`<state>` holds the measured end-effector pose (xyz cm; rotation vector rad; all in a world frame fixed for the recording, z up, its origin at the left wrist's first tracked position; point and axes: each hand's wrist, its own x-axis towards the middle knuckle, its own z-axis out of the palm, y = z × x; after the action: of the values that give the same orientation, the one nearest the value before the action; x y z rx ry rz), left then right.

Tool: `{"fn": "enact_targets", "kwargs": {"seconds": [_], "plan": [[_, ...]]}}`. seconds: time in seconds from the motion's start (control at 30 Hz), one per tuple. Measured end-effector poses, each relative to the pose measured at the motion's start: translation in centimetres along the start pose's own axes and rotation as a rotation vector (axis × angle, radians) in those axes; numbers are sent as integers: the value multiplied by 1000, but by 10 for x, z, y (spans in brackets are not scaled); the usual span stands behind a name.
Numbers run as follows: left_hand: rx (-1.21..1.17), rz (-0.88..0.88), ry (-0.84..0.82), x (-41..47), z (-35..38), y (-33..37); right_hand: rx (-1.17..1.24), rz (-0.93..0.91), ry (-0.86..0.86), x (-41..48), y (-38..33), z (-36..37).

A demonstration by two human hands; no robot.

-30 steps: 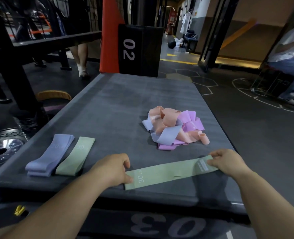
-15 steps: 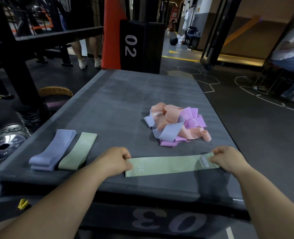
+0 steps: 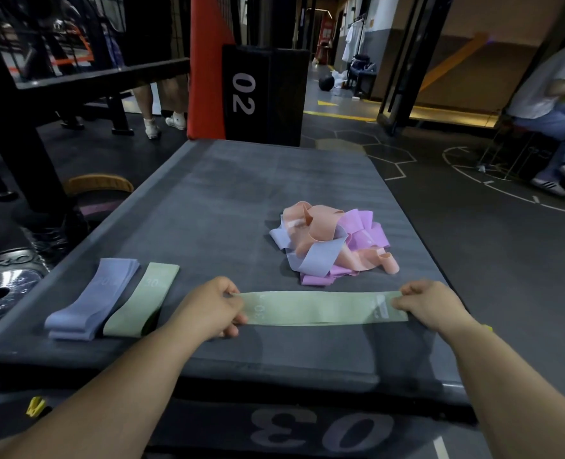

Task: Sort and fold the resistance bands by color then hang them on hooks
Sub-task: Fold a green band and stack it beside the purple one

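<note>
The left hand (image 3: pixel 213 308) and the right hand (image 3: pixel 428 303) are each pinching one end of a green band (image 3: pixel 317 308), which is lying flat across the grey worktop (image 3: pixel 228 200) at lower centre. Above it a pile (image 3: pixel 330 243) of peach, pink and lavender bands is sitting, and at lower left a folded green band (image 3: pixel 141 299) is lying beside folded lavender bands (image 3: pixel 92 298). A black block (image 3: pixel 264 94) marked 02 is standing beyond the far edge.

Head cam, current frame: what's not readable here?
Head view, pile of bands: loops overlap, hiding the count per color.
Head view, held green band: both ends are covered by the left hand and right hand.
Head view, print on the folded lavender band: too blurred to read.
Head view: no hooks in frame.
</note>
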<state>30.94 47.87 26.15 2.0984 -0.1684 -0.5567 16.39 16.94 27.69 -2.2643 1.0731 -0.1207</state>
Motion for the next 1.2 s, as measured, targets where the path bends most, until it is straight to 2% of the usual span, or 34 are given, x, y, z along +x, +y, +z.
{"fn": "enact_targets", "kwargs": {"seconds": [0.2, 0.4, 0.53, 0.67, 0.83, 1.03, 1.2], "plan": [[-101, 49, 89, 2, -2, 3, 349, 49, -129, -1, -3, 1], [-74, 124, 187, 7, -5, -5, 587, 56, -170, -13, -10, -4], [50, 129, 207, 5, -9, -7, 365, -53, -138, -16, -10, -1], [352, 139, 252, -4, -16, -6, 224, -102, -169, -20, -13, 2], [629, 122, 208, -15, -18, -1, -212, -159, -241, -26, -18, 5], [705, 199, 186, -20, -12, 1, -459, -166, -244, -30, -28, 8], [667, 365, 235, -20, -7, 5, -447, -216, -181, -34, -35, 10]]}}
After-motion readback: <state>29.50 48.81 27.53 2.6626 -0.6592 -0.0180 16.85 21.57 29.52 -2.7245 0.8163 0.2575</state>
